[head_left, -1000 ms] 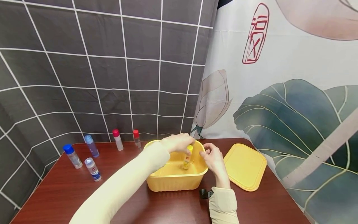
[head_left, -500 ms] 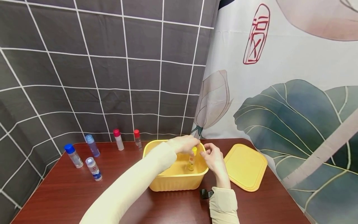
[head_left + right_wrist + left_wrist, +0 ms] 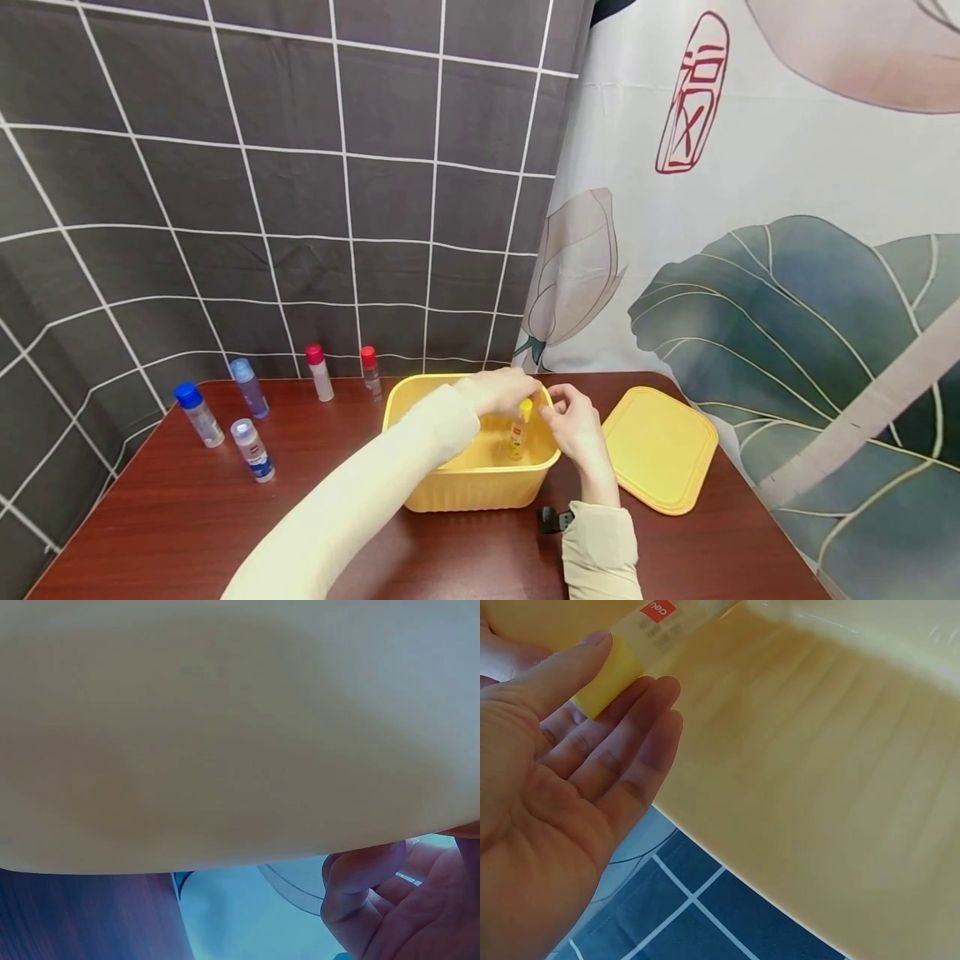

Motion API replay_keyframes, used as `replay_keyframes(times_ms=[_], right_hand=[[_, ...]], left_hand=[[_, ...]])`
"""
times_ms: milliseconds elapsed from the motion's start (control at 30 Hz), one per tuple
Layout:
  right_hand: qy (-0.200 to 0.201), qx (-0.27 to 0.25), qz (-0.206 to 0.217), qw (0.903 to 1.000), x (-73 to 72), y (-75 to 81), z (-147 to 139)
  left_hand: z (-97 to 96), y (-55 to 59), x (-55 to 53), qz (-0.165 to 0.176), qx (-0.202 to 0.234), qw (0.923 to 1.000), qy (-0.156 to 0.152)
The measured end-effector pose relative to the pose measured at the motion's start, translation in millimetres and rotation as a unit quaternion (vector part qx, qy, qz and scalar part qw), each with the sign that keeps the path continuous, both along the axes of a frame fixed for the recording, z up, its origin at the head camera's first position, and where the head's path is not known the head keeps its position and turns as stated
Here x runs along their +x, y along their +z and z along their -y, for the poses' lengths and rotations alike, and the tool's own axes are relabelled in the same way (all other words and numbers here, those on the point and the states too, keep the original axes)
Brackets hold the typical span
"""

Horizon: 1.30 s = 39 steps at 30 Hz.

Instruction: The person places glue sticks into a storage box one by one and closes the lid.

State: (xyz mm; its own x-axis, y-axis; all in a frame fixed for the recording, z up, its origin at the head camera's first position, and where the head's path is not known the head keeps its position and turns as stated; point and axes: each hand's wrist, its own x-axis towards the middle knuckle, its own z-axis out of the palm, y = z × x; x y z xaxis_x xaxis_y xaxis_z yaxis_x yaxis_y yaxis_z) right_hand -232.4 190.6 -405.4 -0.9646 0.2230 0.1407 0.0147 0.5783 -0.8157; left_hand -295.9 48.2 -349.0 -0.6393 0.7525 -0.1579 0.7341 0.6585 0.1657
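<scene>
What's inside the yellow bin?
The yellow bin holds a yellow-capped tube, gripped at its top by the left hand. The left sleeve covers part of the interior, so anything behind it cannot be seen.

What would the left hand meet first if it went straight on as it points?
Probably the bin's right wall, though the right hand, at its rim, might come first; depth is unclear.

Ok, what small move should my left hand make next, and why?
Probably ease the yellow-capped bottle down until seated: your left hand pinches its cap, its body is inside the yellow bin, and whether its base touches bottom is unclear.
</scene>
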Motion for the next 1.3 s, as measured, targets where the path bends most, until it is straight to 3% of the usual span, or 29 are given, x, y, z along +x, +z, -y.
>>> replay_keyframes(times_ms=[467,633,967,1133,1300], right_hand=[[0.001,0.002,0.005,1.0,-2.5,1.2,0.7],[0.004,0.003,0.005,1.0,-2.9,0.6,-0.3],[0.002,-0.002,0.008,1.0,-0.9,-0.3,-3.4],[0.003,-0.004,0.01,0.9999,-0.9,-0.2,-2.5],[0.003,-0.012,0.024,0.9996,-1.1,-0.8,-0.5]], left_hand=[[0.6,-1.9,-0.7,-0.012,0.009,0.9996,-0.025],[2.1,-2.7,0.9,-0.003,0.013,0.9998,-0.017],[12.8,10.8,11.7,-0.002,0.014,0.9988,0.047],[30.3,21.3,18.3,-0.003,0.064,0.9951,0.075],[56.2,27.5,25.5,0.01,0.13,0.9854,0.11]])
